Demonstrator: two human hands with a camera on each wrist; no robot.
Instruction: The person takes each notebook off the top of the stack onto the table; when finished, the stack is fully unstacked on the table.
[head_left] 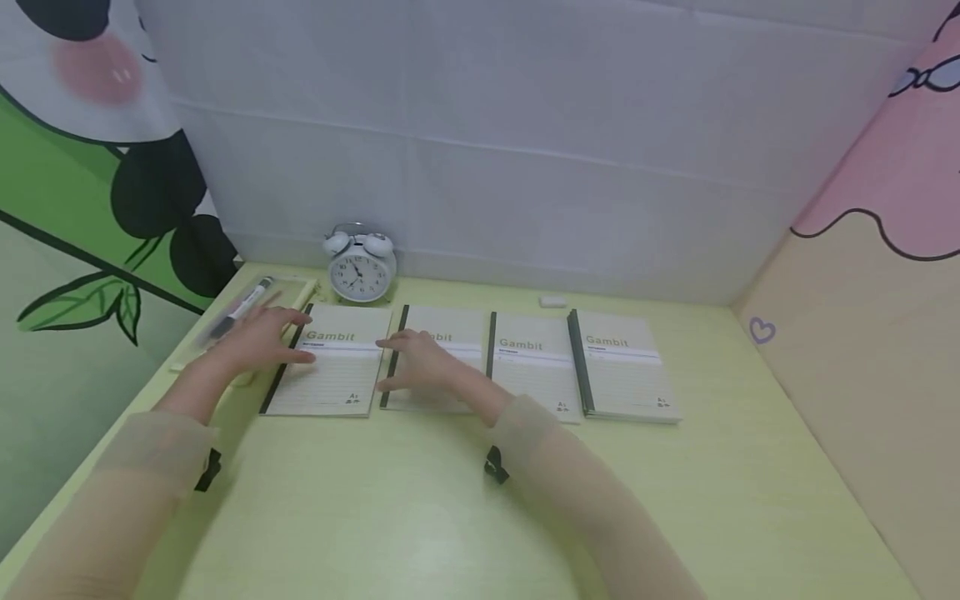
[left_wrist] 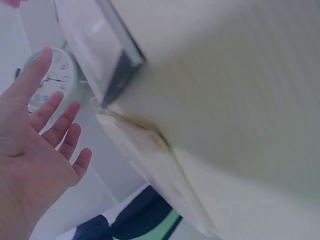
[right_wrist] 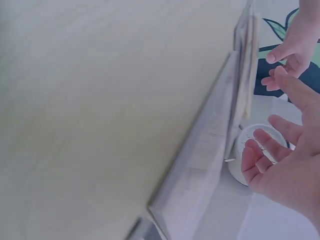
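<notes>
Several "Gambit" notebooks with dark spines lie in a row across the table. My left hand [head_left: 262,337] hovers at the spine side of the leftmost notebook [head_left: 322,379], thumb and fingers spread. Over the second notebook [head_left: 461,329] reaches my right hand [head_left: 423,362], its fingertips pointing at the leftmost one's right edge. In the left wrist view the left hand [left_wrist: 42,140] has loosely bent fingers and an empty palm. The right hand [right_wrist: 287,145] likewise holds nothing in the right wrist view. Farther right lie a third notebook [head_left: 534,379] and a thicker notebook stack [head_left: 626,379].
A white twin-bell alarm clock [head_left: 362,277] stands behind the leftmost notebook. At the left edge, a marker [head_left: 251,302] lies on a shallow, pale-rimmed tray [head_left: 306,290]. A small white block [head_left: 553,302] sits behind the third notebook. A white cloth wall [head_left: 487,200] closes off the back.
</notes>
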